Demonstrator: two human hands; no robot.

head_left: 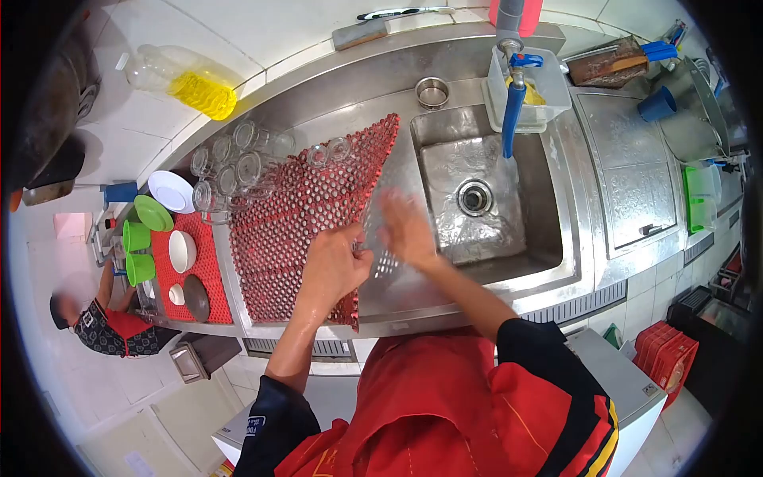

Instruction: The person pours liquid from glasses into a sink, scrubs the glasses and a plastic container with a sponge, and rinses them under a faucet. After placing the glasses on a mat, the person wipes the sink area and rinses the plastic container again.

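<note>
My left hand (338,266) is closed at the right edge of a red rubber mat (294,215) full of round holes, and appears to grip that edge. The mat lies on the steel drainboard left of the sink. My right hand (409,229) is smeared by motion just right of the mat edge, over bare steel beside the sink (556,254). Its fingers are too blurred to read. Several clear glass mugs (249,168) stand upside down along the mat's back left part. A blue hose (513,119) from the tap hangs over the sink basin.
A steel bowl (431,93) and a plastic tub (548,95) stand behind the sink. A bottle of yellow liquid (203,94) is at the back left. White bowls (182,251) and green cups (137,237) sit further left. Another person (111,326) works at the far left.
</note>
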